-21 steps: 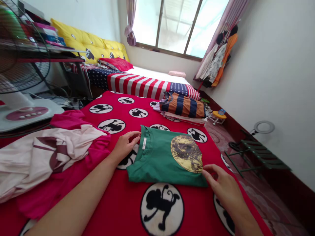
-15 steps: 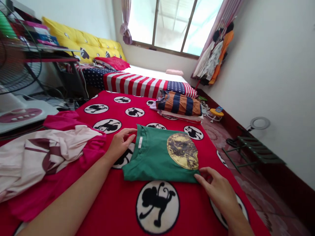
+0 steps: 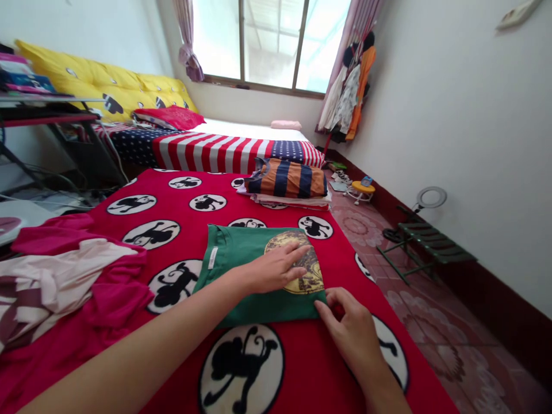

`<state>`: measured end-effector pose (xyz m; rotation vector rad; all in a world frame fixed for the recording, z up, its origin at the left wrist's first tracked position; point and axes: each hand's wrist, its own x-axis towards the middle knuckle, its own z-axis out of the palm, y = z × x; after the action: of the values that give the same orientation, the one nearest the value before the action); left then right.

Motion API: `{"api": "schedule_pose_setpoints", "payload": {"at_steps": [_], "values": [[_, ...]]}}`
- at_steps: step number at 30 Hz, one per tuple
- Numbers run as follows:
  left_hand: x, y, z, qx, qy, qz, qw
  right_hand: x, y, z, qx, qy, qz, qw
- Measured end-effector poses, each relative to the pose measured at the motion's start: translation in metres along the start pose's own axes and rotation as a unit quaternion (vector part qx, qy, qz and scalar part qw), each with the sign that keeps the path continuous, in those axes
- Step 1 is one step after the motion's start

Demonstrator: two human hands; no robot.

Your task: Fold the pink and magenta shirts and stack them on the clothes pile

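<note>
A folded green T-shirt (image 3: 241, 244) lies flat on the red blanket (image 3: 308, 362) with monkey circles. It has a white neck label (image 3: 213, 257) at its left and a round yellow print (image 3: 313, 279) at its right. My left hand (image 3: 276, 269) rests flat on the shirt with its fingers stretched out, covering part of the print. At the near right corner, the thumb and fingers of my right hand (image 3: 349, 322) pinch the shirt's edge. My left forearm hides some of the shirt's near left part.
A stack of folded clothes (image 3: 287, 181), with an orange-and-navy striped one on top, sits farther back. Crumpled pink and cream clothing (image 3: 86, 270) lies at the left. A green folding stool (image 3: 435, 241) and a small yellow stool (image 3: 361, 188) stand on the floor at the right.
My left hand has moved from the shirt's collar side rightward onto its print. My right hand stays at the near right corner. The view has turned right.
</note>
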<state>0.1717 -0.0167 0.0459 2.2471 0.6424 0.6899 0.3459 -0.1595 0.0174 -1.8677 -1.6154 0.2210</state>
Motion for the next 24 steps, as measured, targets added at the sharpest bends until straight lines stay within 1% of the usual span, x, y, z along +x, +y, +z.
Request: {"api": "schedule_pose_setpoints", "payload": {"at_steps": [3,6,8,10,12,14,16,19,21,24], "values": [[0.017,-0.027,0.015,0.032,0.03,-0.042,0.998,-0.002,-0.001,-0.001,0.079,0.017,-0.017,0.997],[0.018,-0.043,0.026,0.089,0.024,-0.053,0.994,-0.003,-0.002,-0.001,0.083,-0.01,-0.005,0.996],[0.016,-0.045,0.033,0.143,0.018,-0.047,0.988,-0.003,-0.001,0.0,0.056,-0.05,0.007,0.997],[0.013,-0.041,0.038,0.202,0.009,-0.048,0.978,-0.003,0.001,0.002,0.033,-0.078,0.019,0.996],[0.012,-0.034,0.038,0.253,-0.008,-0.056,0.966,-0.002,0.005,0.003,0.039,-0.066,0.029,0.997],[0.008,-0.027,0.033,0.291,-0.026,-0.067,0.954,-0.001,0.009,0.004,0.065,-0.026,0.034,0.997],[-0.004,-0.024,0.022,0.32,-0.027,-0.081,0.944,0.001,0.012,0.006,0.085,0.003,0.035,0.996],[-0.032,-0.029,0.004,0.361,-0.001,-0.118,0.925,0.002,0.014,0.009,0.087,0.005,0.032,0.996],[-0.049,-0.034,-0.005,0.38,0.008,-0.14,0.914,0.002,0.012,0.011,0.078,0.009,0.02,0.997],[-0.064,-0.039,-0.012,0.375,0.001,-0.142,0.916,0.005,0.008,0.013,0.071,0.019,-0.006,0.997]]}}
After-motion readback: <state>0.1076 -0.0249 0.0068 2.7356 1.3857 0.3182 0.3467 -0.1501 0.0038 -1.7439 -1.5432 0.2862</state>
